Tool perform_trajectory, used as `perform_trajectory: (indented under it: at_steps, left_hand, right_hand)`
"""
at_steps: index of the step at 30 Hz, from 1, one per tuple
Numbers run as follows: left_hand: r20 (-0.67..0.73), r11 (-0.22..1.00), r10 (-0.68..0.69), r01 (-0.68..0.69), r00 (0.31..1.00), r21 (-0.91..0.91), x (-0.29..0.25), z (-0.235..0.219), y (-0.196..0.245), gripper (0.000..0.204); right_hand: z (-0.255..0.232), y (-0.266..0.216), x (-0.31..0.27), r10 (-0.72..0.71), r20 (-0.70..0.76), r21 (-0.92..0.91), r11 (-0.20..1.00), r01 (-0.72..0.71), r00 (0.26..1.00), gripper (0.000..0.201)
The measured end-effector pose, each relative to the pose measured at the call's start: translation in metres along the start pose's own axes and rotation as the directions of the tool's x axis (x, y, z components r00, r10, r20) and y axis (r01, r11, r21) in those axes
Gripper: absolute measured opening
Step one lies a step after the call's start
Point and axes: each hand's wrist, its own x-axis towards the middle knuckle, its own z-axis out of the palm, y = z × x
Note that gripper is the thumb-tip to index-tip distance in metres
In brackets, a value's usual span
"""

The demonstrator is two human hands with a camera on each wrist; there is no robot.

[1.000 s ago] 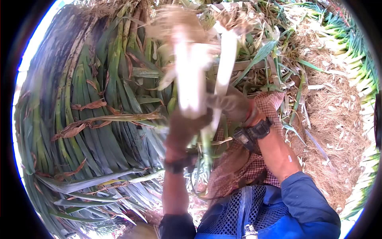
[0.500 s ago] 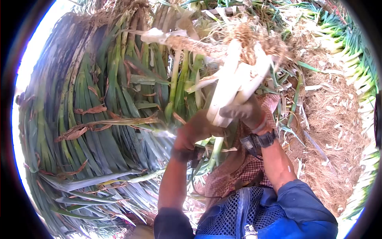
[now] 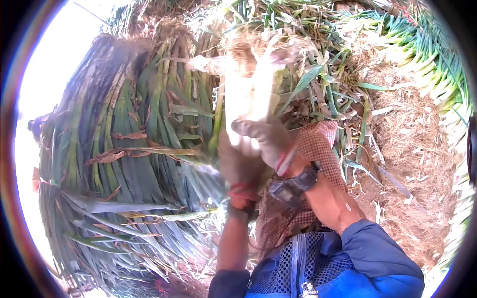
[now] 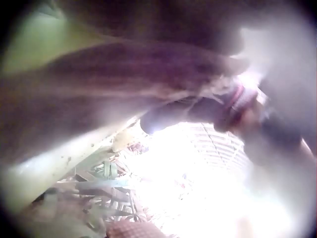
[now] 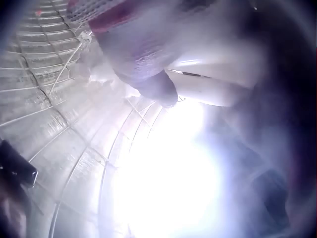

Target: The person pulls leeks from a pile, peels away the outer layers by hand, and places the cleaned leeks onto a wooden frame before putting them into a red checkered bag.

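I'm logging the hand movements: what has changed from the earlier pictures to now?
The left hand and right hand have swung the white stalks leftward in the head view since half a second ago. The right hand's stalk, apart at first, now joins the others. No release shows. The leafy pile and root litter look unchanged.

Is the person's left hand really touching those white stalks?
Touching. The head view, though blurry, shows the gloved left hand wrapped around the white stalks, which stick out of its grip.
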Motion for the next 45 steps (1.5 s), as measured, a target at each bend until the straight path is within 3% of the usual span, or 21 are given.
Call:
perform_trajectory:
  at_steps: [1, 3, 4, 5, 8, 12, 15, 17, 19, 21, 25, 27, 30, 31, 33, 35, 36, 37, 41, 44, 45]
  left_hand:
    - [0.029, 0.985, -0.082, 0.086, 0.996, -0.149, -0.001, -0.007, -0.006, 0.096]
    - [0.155, 0.951, -0.15, 0.185, 0.977, -0.247, -0.002, -0.017, -0.034, 0.081]
    - [0.159, 0.949, -0.057, 0.102, 0.986, -0.298, -0.003, -0.028, -0.041, 0.063]
    - [0.187, 0.909, -0.089, 0.157, 0.978, -0.387, -0.003, -0.039, -0.049, 0.062]
    - [0.32, 0.814, -0.244, 0.373, 0.915, -0.446, 0.006, -0.101, -0.01, 0.067]
    - [0.256, 0.883, -0.219, 0.303, 0.941, -0.358, -0.013, -0.151, 0.003, 0.057]
    - [0.332, 0.953, -0.105, 0.19, 0.937, -0.237, -0.017, -0.184, 0.0, 0.055]
    - [0.373, 0.979, 0.008, 0.069, 0.928, -0.193, -0.02, -0.199, 0.0, 0.062]
    - [0.543, 0.82, -0.31, 0.508, 0.78, -0.262, -0.017, -0.204, 0.028, 0.077]
    - [0.537, 0.915, -0.101, 0.29, 0.838, -0.28, -0.017, -0.205, 0.044, 0.041]
    - [0.509, 0.843, -0.15, 0.379, 0.848, -0.382, -0.032, -0.198, 0.025, 0.05]
    - [0.519, 0.845, -0.121, 0.363, 0.846, -0.393, -0.041, -0.19, 0.006, 0.055]
    - [0.599, 0.939, -0.177, 0.317, 0.781, -0.136, -0.04, -0.179, 0.016, 0.068]
    - [0.6, 0.828, -0.333, 0.53, 0.727, -0.183, -0.042, -0.17, 0.02, 0.072]
    - [0.62, 0.943, 0.005, 0.202, 0.784, -0.263, -0.041, -0.165, 0.008, 0.069]
    - [0.554, 0.904, 0.419, -0.278, 0.719, -0.324, -0.044, -0.165, -0.011, 0.061]
    - [0.546, 0.955, 0.079, 0.093, 0.834, -0.281, -0.05, -0.174, -0.005, 0.057]
    - [0.525, 0.852, -0.291, 0.466, 0.8, -0.239, -0.059, -0.183, -0.004, 0.052]
    - [0.475, 0.756, -0.359, 0.549, 0.804, -0.357, -0.079, -0.196, -0.045, 0.049]
    - [0.564, 0.8, -0.016, 0.349, 0.826, -0.488, -0.047, -0.177, -0.087, 0.046]
    - [0.575, 0.785, -0.001, 0.357, 0.818, -0.506, -0.039, -0.169, -0.093, 0.05]
  right_hand:
    - [0.006, -0.002, -0.001, -0.053, 0.061, 0.064, 0.997, 0.049, 0.997, 0.027]
    - [0.019, -0.013, -0.014, 0.128, 0.145, 0.258, 0.952, -0.163, 0.981, 0.033]
    - [0.015, -0.016, -0.015, 0.12, 0.363, 0.299, 0.924, -0.237, 0.924, 0.036]
    - [0.016, -0.017, -0.021, -0.039, 0.328, 0.059, 0.998, 0.021, 0.944, 0.038]
    - [-0.015, -0.048, -0.018, -0.187, 0.476, -0.449, 0.788, 0.42, 0.859, 0.064]
    - [-0.044, -0.123, 0.008, -0.117, 0.361, -0.294, 0.927, 0.232, 0.925, 0.105]
    - [-0.018, -0.138, 0.038, -0.344, 0.616, -0.457, 0.576, 0.678, 0.708, 0.129]
    - [0.003, -0.133, 0.047, -0.228, 0.667, -0.492, 0.58, 0.649, 0.71, 0.119]
    - [0.019, -0.117, 0.041, -0.174, 0.659, -0.52, 0.598, 0.611, 0.732, 0.109]
    - [0.031, -0.109, 0.021, -0.18, 0.692, -0.472, 0.62, 0.626, 0.699, 0.099]
    - [0.048, -0.117, -0.004, -0.138, 0.76, -0.425, 0.634, 0.646, 0.635, 0.08]
    - [0.041, -0.129, 0.003, -0.097, 0.729, -0.521, 0.564, 0.641, 0.678, 0.07]
    - [0.011, -0.159, 0.041, -0.103, 0.478, -0.808, 0.338, 0.483, 0.872, 0.056]
    - [0.0, -0.169, 0.06, -0.107, 0.318, -0.897, 0.287, 0.336, 0.942, 0.051]
    - [-0.024, -0.194, 0.101, -0.112, -0.044, -0.972, 0.234, -0.017, 0.993, 0.043]
    - [-0.103, -0.211, 0.134, -0.294, -0.198, -0.974, 0.171, -0.152, 0.935, 0.035]
    - [-0.152, -0.23, 0.139, -0.381, -0.272, -0.96, 0.165, -0.225, 0.884, 0.031]
    - [-0.201, -0.252, 0.14, -0.444, -0.345, -0.938, 0.179, -0.296, 0.827, 0.028]
    - [-0.323, -0.295, 0.092, -0.521, -0.496, -0.868, 0.274, -0.415, 0.695, 0.024]
    - [-0.298, -0.271, 0.034, -0.274, -0.37, -0.92, 0.242, -0.309, 0.888, 0.031]
    - [-0.272, -0.257, 0.01, -0.118, -0.12, -0.992, -0.013, -0.123, 0.986, 0.032]
